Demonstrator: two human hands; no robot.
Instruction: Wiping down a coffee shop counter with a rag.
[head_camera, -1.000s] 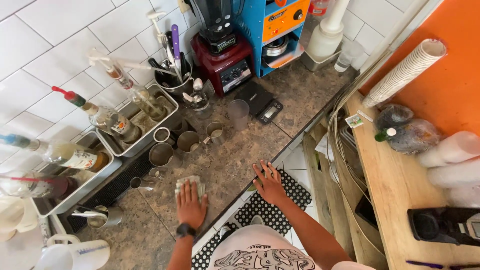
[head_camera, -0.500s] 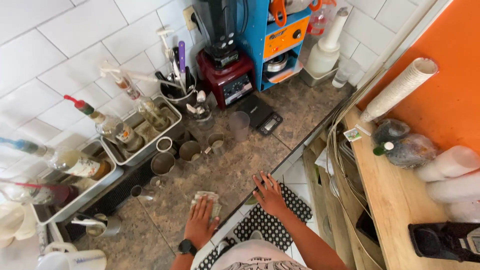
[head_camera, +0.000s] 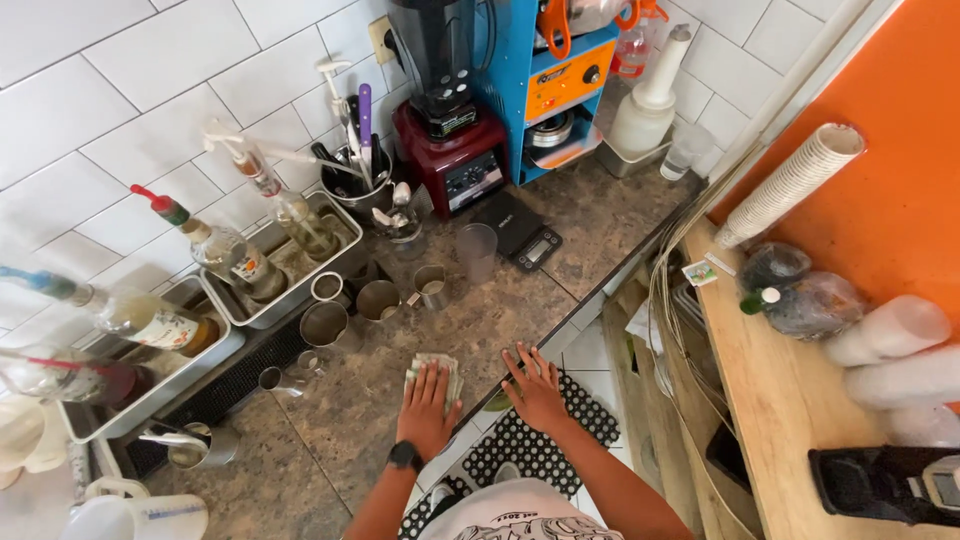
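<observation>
The speckled brown stone counter (head_camera: 560, 240) carries everything; bare stone lies open between its front edge and the small steel cups (head_camera: 378, 298) farther back. Just inside that edge, the left hand (head_camera: 428, 408) presses flat, fingers slightly spread, on a crumpled pale cloth (head_camera: 432, 368) whose far end shows beyond the fingertips. The right hand (head_camera: 535, 385) rests on the edge itself, fingers splayed, holding nothing.

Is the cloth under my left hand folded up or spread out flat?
Folded or bunched. The cloth shows only as a small wad under the left hand on the counter, not spread wide.
</observation>
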